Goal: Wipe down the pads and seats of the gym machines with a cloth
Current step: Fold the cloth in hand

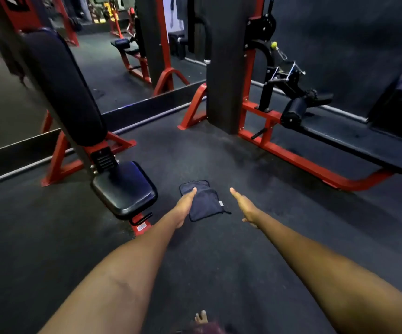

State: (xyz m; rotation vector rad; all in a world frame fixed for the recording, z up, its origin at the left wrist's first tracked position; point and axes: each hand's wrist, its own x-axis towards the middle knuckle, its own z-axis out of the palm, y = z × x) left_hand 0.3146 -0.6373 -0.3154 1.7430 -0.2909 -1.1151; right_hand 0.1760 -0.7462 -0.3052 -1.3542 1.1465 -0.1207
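A folded dark blue cloth lies flat on the dark rubber floor, a small white tag at its right edge. My left hand stretches out with straight fingers over the cloth's left side; whether it touches the cloth I cannot tell. To the right of the cloth, my right hand is held out with straight fingers and holds nothing. Just left of the cloth stands a red-framed machine with a black seat and a long black back pad rising behind it.
A second red-framed machine with a dark weight column and a black roller pad stands at right. A mirror wall runs behind the machines. My bare toes show at the bottom edge.
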